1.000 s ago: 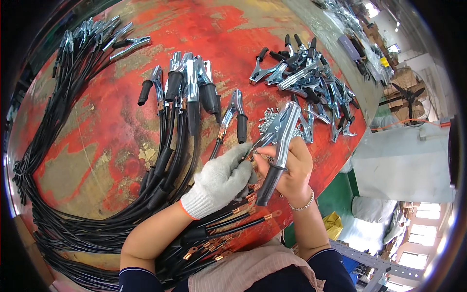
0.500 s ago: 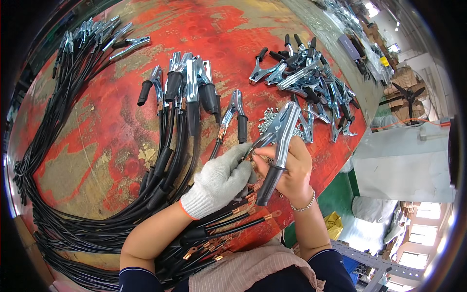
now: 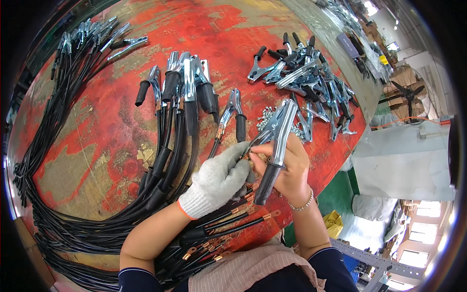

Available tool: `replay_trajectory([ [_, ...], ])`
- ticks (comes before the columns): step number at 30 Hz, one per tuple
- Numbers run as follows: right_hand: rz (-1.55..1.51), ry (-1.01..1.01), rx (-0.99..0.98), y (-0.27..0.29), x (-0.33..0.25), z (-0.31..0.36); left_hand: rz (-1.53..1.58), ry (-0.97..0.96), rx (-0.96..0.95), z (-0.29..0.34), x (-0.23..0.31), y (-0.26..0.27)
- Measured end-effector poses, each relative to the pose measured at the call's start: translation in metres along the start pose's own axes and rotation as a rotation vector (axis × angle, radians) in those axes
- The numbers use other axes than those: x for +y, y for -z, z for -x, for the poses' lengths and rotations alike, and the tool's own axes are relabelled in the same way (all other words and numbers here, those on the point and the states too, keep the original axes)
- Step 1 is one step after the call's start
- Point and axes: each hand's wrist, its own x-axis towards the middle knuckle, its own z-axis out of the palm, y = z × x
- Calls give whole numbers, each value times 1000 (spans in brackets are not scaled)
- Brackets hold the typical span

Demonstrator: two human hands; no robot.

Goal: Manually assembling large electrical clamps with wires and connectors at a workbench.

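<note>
My left hand point(image 3: 220, 176), in a white knitted glove, is closed around one handle of a silver metal spring clamp point(image 3: 283, 127), where a bit of copper shows by the fingertips. The clamp's other handle, with a black sleeve point(image 3: 268, 185), slants down in front of my right palm. My bare right hand point(image 3: 291, 168) has thumb and finger pinched together at the copper end, touching the left fingertips. Whatever small piece lies in that pinch is hidden. Just beyond my hands lies a pile of small silver screws or nuts point(image 3: 266, 117).
More loose clamps point(image 3: 311, 73) are heaped at the right of the red, worn table point(image 3: 131, 114). Clamps fixed to black cables point(image 3: 187, 80) lie ahead to the left, with another bundle point(image 3: 80, 44) at far left. Copper-ended cables point(image 3: 253, 223) lie near my body. A fan point(image 3: 407, 95) stands off right.
Both hands and the clamp have shifted very slightly, and the view has moved a little. The pinch at the copper end stays as it was.
</note>
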Motion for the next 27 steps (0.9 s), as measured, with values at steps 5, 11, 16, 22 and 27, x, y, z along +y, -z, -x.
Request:
replay_trajectory([
  [5,17,-9,-6,0,0,1,20,0,6,0,-1,-1],
  [11,-40,-40,-8,0,1,2,63,37,-17,0,1,0],
  [16,-12,-86,-47,2,-1,4,44,11,1,1,-2,1],
  [22,-12,-62,5,1,-2,3,61,114,-31,1,8,2],
  [27,-40,-105,-9,-1,-4,4,0,32,9,0,-1,0],
])
